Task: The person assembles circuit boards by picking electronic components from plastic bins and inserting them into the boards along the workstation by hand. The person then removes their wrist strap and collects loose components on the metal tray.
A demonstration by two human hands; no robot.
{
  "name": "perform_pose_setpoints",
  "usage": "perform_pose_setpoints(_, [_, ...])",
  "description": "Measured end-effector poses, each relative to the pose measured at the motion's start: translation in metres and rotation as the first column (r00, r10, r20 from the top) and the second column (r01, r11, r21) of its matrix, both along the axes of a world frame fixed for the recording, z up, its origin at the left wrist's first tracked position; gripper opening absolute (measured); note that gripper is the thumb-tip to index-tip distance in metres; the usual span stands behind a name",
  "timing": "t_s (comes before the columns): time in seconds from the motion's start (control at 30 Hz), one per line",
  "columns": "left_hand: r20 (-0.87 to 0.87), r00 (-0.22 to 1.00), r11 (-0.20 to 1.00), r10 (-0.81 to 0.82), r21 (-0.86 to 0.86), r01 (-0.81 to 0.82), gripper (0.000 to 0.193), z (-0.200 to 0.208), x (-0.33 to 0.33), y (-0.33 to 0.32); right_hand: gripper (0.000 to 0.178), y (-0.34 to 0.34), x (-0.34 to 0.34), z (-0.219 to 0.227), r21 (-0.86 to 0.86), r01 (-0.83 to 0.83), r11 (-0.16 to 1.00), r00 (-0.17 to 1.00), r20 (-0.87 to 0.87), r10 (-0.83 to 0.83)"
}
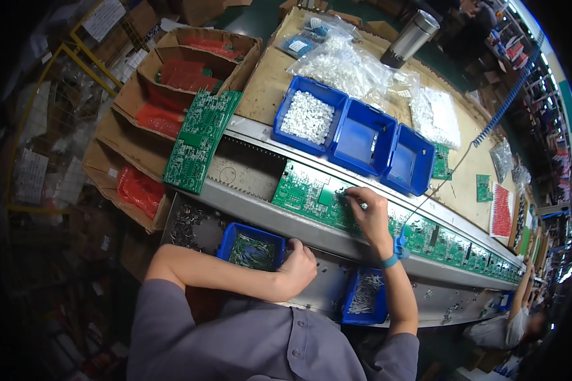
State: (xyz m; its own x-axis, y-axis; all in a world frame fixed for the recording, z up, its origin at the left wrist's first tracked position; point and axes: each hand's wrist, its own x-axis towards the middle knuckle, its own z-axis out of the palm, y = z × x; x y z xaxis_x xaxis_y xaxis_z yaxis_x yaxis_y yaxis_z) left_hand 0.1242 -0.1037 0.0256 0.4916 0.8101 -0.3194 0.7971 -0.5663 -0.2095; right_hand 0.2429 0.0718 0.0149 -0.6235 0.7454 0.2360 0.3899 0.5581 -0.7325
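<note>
Left hand (297, 270), lower centre: fingers curled shut, resting at the rim of a blue bin (253, 249) of small leaded parts; can't tell if it holds one. Right hand (367, 213), centre: fingers pinched on a tiny component, pressed to the green circuit board (311, 193). Board looks light, stiff, fragile; grip by edges.

Conveyor rail (311, 232) carries green circuit boards (311, 193); bench (267, 89) holds blue bins (362, 136), bagged white parts (343, 63).

I count three blue bins (362, 136) on the far bench (one full of white parts). Two smaller blue bins (253, 249) sit near me.
</note>
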Motion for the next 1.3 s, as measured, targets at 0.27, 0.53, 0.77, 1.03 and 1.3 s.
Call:
perform_pose_setpoints(0.27, [-0.010, 0.999, 0.999, -0.040, -0.036, 0.039, 0.035, -0.021, 0.004, -0.006, 0.011, 0.000, -0.006, -0.001, 0.083, -0.009, 0.997, 1.000, 0.015, 0.008])
perform_pose_setpoints(0.53, [0.267, 0.960, 0.997, 0.077, -0.050, -0.066, 0.016, -0.036, 0.002, -0.007, 0.010, 0.000, -0.008, -0.001, 0.046, -0.023, 0.999, 0.999, 0.030, 0.021])
perform_pose_setpoints(0.77, [0.471, 0.880, 0.999, 0.052, -0.011, -0.053, 0.014, -0.032, 0.001, -0.006, 0.008, -0.002, -0.012, 0.001, 0.186, -0.043, 0.982, 0.997, 0.070, 0.031])
perform_pose_setpoints(1.03, [0.482, 0.873, 0.995, 0.077, 0.025, -0.101, 0.014, -0.034, -0.001, -0.005, 0.008, -0.008, -0.016, -0.001, 0.219, 0.015, 0.976, 0.997, 0.074, -0.032])
perform_pose_setpoints(1.3, [0.496, 0.863, 0.993, 0.094, 0.020, -0.119, 0.014, -0.033, -0.005, -0.007, 0.009, -0.013, -0.019, 0.002, 0.253, 0.031, 0.967, 0.994, 0.098, -0.057])
